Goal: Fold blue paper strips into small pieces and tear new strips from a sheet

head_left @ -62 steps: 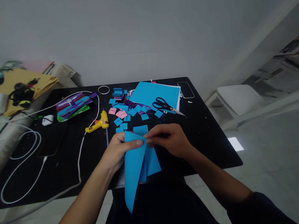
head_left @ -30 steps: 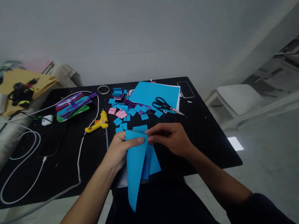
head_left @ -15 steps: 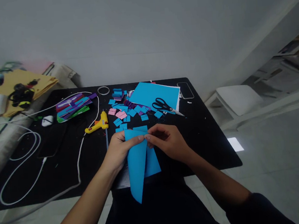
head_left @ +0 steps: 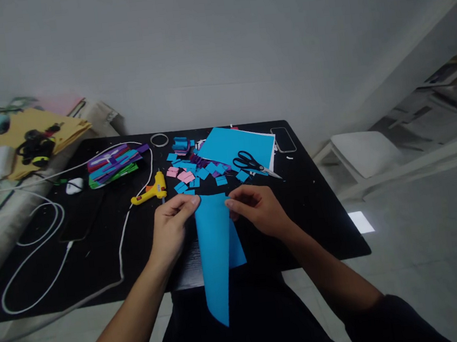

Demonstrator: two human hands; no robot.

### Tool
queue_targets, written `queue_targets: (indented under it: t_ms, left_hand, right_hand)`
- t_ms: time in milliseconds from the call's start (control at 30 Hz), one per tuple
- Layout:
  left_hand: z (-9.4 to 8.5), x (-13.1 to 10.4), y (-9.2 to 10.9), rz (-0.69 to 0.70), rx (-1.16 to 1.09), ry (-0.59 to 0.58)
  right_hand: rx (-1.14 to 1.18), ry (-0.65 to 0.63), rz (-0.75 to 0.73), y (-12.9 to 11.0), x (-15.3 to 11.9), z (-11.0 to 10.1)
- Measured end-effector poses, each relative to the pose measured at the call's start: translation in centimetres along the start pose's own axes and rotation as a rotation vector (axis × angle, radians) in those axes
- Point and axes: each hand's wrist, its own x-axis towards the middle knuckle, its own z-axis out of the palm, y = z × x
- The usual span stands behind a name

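Observation:
A blue sheet of paper (head_left: 214, 248) hangs from both hands over the table's front edge, its lower end curling below the edge. My left hand (head_left: 173, 220) pinches its top left corner between thumb and fingers. At the top right corner, my right hand (head_left: 257, 209) grips it the same way. Behind it, a second blue piece of paper (head_left: 237, 249) shows in part on the table. Beyond the hands lie several small blue and pink paper pieces (head_left: 186, 176) and black-handled scissors (head_left: 252, 163), which rest on a larger blue sheet (head_left: 231, 143).
On the left are a yellow glue gun (head_left: 151, 189), a bundle of coloured paper strips (head_left: 113, 164), a white cable (head_left: 121, 253) and a dark phone (head_left: 80, 219). Another phone (head_left: 283, 140) lies at the back right. A white stool (head_left: 363, 151) stands right of the table (head_left: 311, 222).
My left hand has shifted left to the sheet's top left corner, away from my right hand. The sheet now hangs flatter and lower, its top edge spread between both hands.

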Motion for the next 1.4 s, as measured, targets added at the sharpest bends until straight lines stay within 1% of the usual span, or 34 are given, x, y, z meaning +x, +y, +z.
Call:
queue_targets:
  t_ms: [200,367,500,667,800,967,1100,1167,1233,1300,1400]
  left_hand:
    - [0.0,-0.2,0.1,-0.012,-0.029,0.017]
    - [-0.1,-0.5,0.2,0.001,0.059,-0.029]
    - [-0.2,-0.7,-0.2,0.018,0.078,-0.013]
    - [-0.2,-1.1,-0.6,-0.041,0.094,-0.046]
    - [-0.2,-1.3,-0.3,-0.012,0.163,-0.048]
    - [0.1,-0.9,0.7,0.003,0.204,-0.118]
    - [0.9,-0.7,1.1,0.025,0.307,-0.245]
    - [1.4,-0.7,1.1,0.034,0.325,-0.309]
    - [1.6,-0.6,1.0,0.027,0.324,-0.338]
    - [1.3,-0.6,0.9,-0.004,0.325,-0.348]
    - [0.1,-0.4,0.9,-0.064,0.337,-0.379]
  right_hand:
    - [0.032,-0.001,0.008,0.3,0.4,0.2]
    - [0.004,0.02,-0.013,0.1,0.5,0.1]
    - [-0.008,0.038,-0.013,0.1,0.4,0.1]
    - [-0.017,0.078,-0.057,0.4,0.3,0.0]
    - [-0.004,0.062,-0.048,0.5,0.2,-0.2]
    - [-0.046,0.058,-0.101,0.3,0.4,-0.5]
    - [-0.201,-0.049,-0.116,-0.6,1.2,-0.4]
    - [-0.286,-0.059,-0.122,-0.9,1.5,-0.4]
    - [-0.296,-0.009,-0.132,-0.9,1.7,-0.6]
    - [-0.261,0.09,-0.14,-0.8,1.6,-1.3]
    - [-0.219,0.277,-0.117,-0.3,1.3,-3.2]
